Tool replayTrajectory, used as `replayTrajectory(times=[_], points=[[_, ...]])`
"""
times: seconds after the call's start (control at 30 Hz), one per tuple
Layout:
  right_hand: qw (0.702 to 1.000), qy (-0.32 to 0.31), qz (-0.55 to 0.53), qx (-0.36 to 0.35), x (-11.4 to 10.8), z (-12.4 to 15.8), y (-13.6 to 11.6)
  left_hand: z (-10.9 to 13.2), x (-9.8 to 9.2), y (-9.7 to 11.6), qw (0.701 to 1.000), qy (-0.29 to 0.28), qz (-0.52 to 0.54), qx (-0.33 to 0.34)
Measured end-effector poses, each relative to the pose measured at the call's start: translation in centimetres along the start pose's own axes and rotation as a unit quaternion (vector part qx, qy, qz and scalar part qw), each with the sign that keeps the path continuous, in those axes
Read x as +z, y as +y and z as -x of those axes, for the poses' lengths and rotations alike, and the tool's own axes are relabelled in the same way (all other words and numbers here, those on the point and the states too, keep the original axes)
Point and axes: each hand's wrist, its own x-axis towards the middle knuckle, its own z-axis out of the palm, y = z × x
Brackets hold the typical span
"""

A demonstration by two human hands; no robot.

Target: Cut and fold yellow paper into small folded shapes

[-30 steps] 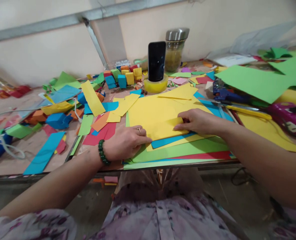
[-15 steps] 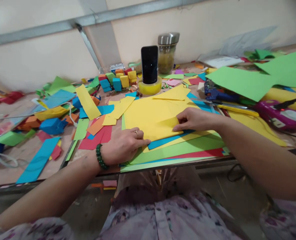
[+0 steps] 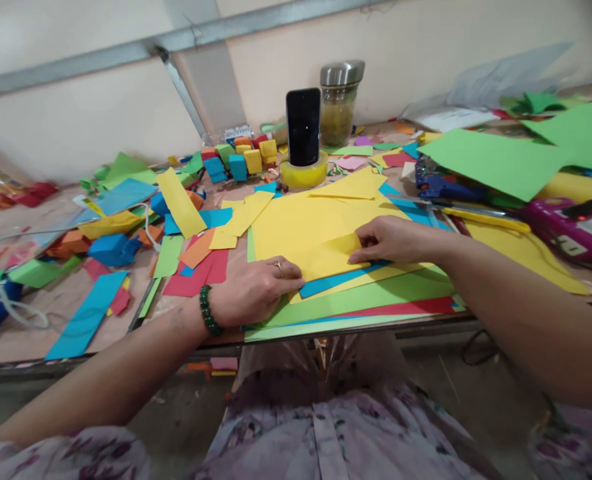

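Observation:
A large yellow paper sheet [image 3: 296, 223] lies on top of a stack of green, red and blue sheets [image 3: 366, 300] at the table's front edge. Its near part is folded over into a flap [image 3: 326, 260]. My left hand [image 3: 253, 292], with a ring and a green bead bracelet, has its fingers curled and pressed on the flap's left corner. My right hand [image 3: 393, 239] has its fingers closed on the flap's right edge and holds it down.
A phone [image 3: 303, 127] stands in a yellow tape roll [image 3: 303, 175], with a jar [image 3: 337, 103] behind it. Coloured paper cubes [image 3: 239, 159], strips and scraps cover the left. A blue glue gun [image 3: 441, 187], a purple device [image 3: 571, 233] and green sheets [image 3: 496, 163] lie on the right. A white cable [image 3: 6, 313] runs at far left.
Both hands stay on the yellow flap with hardly any shift; only the view has moved slightly.

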Motion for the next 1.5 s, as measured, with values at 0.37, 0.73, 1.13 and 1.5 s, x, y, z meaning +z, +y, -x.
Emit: replayTrajectory(times=[0.37,0.73,1.13,1.5], points=[[1.000,0.007,0.011,0.002,0.1,0.0,-0.2,-0.5,0.5,0.3,0.998,-0.023,-0.060,0.005],[0.999,0.028,-0.017,-0.009,0.4,-0.2,0.2,-2.9,-0.6,1.1,0.987,-0.114,-0.117,0.006],[0.999,0.037,-0.036,0.005,0.2,-0.1,0.0,-4.5,-0.3,1.0,0.981,-0.157,-0.112,0.003],[0.993,0.014,-0.115,-0.007,-0.1,0.1,0.2,-7.8,-0.8,0.3,0.968,-0.237,-0.084,0.009]])
